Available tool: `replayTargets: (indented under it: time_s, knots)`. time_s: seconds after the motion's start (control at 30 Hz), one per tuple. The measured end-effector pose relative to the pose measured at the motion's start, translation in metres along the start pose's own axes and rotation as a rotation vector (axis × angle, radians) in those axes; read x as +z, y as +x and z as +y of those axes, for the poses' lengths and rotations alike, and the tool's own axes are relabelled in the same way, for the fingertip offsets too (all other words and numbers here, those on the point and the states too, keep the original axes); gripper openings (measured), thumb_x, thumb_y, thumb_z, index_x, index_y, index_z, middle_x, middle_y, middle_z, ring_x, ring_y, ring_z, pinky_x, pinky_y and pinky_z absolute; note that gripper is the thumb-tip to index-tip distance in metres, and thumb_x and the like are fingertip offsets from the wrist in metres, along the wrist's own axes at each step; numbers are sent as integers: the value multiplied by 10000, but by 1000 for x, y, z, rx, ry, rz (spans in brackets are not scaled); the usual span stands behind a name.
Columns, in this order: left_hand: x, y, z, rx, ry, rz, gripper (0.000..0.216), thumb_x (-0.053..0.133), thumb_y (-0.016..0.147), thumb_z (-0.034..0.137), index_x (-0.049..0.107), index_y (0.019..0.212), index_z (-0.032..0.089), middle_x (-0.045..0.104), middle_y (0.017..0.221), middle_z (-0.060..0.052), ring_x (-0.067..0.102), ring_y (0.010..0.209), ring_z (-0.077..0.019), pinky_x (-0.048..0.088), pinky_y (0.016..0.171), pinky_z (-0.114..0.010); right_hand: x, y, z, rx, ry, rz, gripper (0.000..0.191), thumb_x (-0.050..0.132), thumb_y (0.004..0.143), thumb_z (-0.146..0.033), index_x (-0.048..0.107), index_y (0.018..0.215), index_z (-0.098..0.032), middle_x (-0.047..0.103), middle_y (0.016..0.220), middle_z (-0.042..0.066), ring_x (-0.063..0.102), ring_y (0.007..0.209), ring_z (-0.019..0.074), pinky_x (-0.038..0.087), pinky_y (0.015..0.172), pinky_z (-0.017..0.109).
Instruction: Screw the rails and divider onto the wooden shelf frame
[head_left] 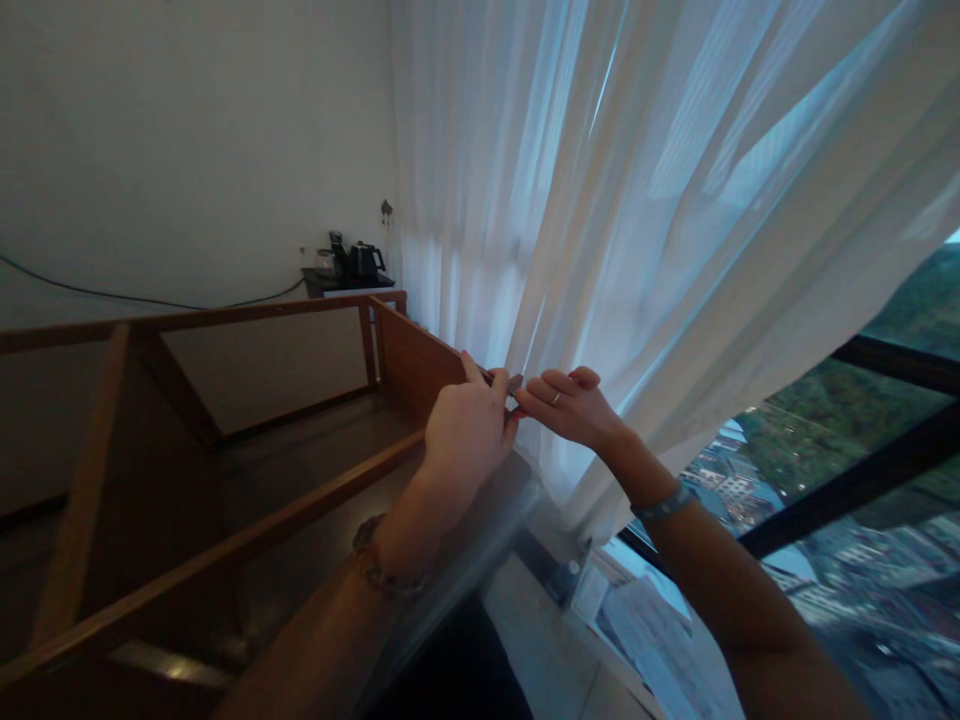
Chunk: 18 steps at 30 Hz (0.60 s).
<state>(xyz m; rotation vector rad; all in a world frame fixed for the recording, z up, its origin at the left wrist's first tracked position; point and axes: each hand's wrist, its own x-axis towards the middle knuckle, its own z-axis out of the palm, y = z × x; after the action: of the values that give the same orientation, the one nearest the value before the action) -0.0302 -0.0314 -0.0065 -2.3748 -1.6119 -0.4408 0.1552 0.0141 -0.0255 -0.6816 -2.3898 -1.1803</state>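
At the far right end of a wooden shelf unit, my left hand is closed, its fingers bent around a small dark, thin piece. What exactly this piece is, I cannot make out. My right hand, wearing a ring, meets it from the right in a pinch, thumb and forefinger close to the left fingertips. Whatever lies between those right fingers is too small to name. Both hands are near the shelf's end panel, with the white curtain just behind them.
A black coffee maker stands on a dark surface by the back wall. A black cable runs along that wall. To the right is a window with a dark frame. Below, papers lie on a white box or stand near the tiled floor.
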Motion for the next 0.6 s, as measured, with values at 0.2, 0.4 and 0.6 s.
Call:
replayTargets:
  time_s: [0.2, 0.4, 0.6]
  knots:
    - [2, 0, -2, -6, 7, 2, 418, 444, 908, 434, 499, 1216, 157, 412, 1440, -270, 695, 781, -305, 521, 596, -356, 13, -8, 1, 19, 125, -58, 255, 349, 1040, -312, 575, 931, -269, 588, 743, -30, 483, 727, 143, 214, 625, 363]
    - [0, 0, -2, 2, 7, -4, 426, 393, 930, 438, 500, 1229, 154, 404, 1445, -271, 693, 790, -301, 515, 611, -356, 27, -14, 0, 119, 165, -66, 336, 305, 1040, -373, 607, 926, -280, 609, 751, -5, 496, 696, 162, 200, 611, 370]
    - [0, 1, -2, 7, -20, -16, 418, 451, 910, 418, 507, 1229, 153, 393, 1448, -278, 695, 815, -303, 516, 631, -356, 23, -14, 0, 155, 240, -102, 341, 324, 1032, -409, 614, 891, -298, 635, 764, -18, 496, 659, 157, 191, 595, 371]
